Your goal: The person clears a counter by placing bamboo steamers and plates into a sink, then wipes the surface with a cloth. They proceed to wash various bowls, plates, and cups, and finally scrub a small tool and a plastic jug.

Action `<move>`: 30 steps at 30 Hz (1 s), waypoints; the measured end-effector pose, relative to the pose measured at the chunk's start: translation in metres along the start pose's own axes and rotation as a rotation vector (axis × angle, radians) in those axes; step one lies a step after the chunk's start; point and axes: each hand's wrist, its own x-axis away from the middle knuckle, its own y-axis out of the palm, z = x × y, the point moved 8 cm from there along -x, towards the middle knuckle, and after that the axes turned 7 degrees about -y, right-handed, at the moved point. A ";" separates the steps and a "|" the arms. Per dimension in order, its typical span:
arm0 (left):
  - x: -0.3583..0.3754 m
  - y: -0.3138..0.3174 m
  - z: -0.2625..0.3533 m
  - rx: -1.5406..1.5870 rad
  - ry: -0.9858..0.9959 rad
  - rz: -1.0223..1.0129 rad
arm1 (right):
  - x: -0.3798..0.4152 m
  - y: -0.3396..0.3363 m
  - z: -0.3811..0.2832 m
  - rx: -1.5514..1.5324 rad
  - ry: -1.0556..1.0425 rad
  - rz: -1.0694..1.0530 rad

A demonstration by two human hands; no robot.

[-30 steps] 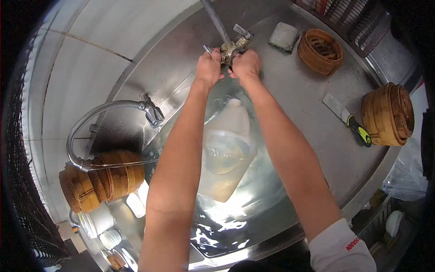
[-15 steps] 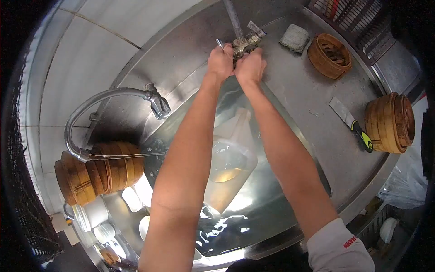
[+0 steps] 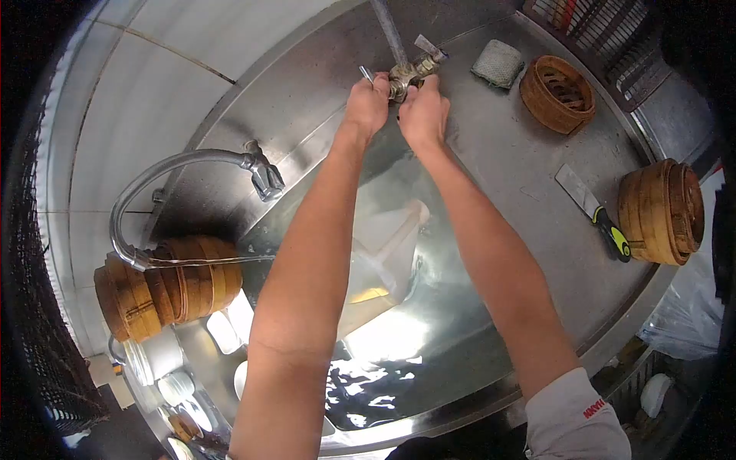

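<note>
Both my arms reach across a water-filled steel sink [image 3: 460, 330] to a brass tap valve [image 3: 404, 73] on a pipe at its far edge. My left hand [image 3: 366, 106] grips the valve's left side, by a thin metal handle. My right hand [image 3: 423, 113] closes on the valve from the right and below. A clear plastic jug [image 3: 383, 253] with some yellowish liquid floats tilted in the water under my forearms.
A curved hose faucet [image 3: 261, 176] hangs over the sink's left. Stacked bamboo steamers [image 3: 165, 295] lie left, one more steamer [image 3: 558, 92] and a stack [image 3: 663, 211] on the right counter, with a scraper [image 3: 594, 211] and a sponge [image 3: 498, 63]. White dishes [image 3: 165, 368] sit lower left.
My hands stayed on the valve, shifting their grip slightly. The jug has drifted and tipped further over in the water. The view moved a little.
</note>
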 end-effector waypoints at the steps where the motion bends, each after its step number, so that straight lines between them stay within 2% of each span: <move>1: 0.000 0.003 -0.003 0.012 -0.030 -0.006 | 0.000 -0.001 0.002 -0.057 0.048 -0.058; 3: -0.003 0.001 -0.007 0.026 -0.084 -0.011 | 0.009 -0.008 -0.008 -0.023 0.059 -0.007; 4: -0.003 -0.001 -0.005 0.006 -0.049 -0.007 | 0.009 -0.014 -0.019 -0.012 0.065 0.023; 7: -0.002 0.004 -0.007 0.008 0.006 -0.002 | 0.005 -0.010 -0.002 -0.449 0.449 -0.114; 9: -0.003 0.003 -0.005 0.056 -0.012 0.003 | 0.004 0.015 0.027 -0.101 0.263 -0.015; 11: -0.008 -0.002 -0.009 0.074 -0.007 0.091 | 0.014 0.009 0.007 0.137 0.088 -0.046; 12: -0.008 -0.001 -0.012 0.087 -0.008 0.130 | 0.013 0.012 0.013 0.026 0.193 -0.086; 15: 0.000 -0.002 -0.001 0.081 0.001 0.100 | 0.002 0.024 0.034 0.011 0.326 -0.053; 18: 0.002 0.000 -0.003 0.096 -0.068 0.053 | -0.005 0.024 0.036 -0.009 0.388 -0.089; 21: -0.002 -0.003 -0.005 0.068 -0.024 0.147 | 0.007 0.000 -0.001 0.060 0.216 -0.272; 22: -0.001 -0.005 -0.001 0.081 -0.021 0.138 | 0.001 0.006 0.007 -0.038 0.177 -0.278; 25: 0.017 -0.003 0.010 0.108 -0.051 0.076 | -0.006 -0.002 0.006 -0.198 0.455 -0.502; 27: 0.019 -0.003 0.020 0.114 -0.027 0.058 | -0.015 -0.015 0.013 -0.121 0.392 -0.264; 29: 0.019 -0.004 0.016 0.107 -0.033 0.045 | -0.016 -0.026 0.022 -0.146 0.376 -0.108; 30: 0.018 -0.004 0.015 0.108 -0.037 0.045 | -0.019 -0.031 0.022 -0.093 0.298 -0.103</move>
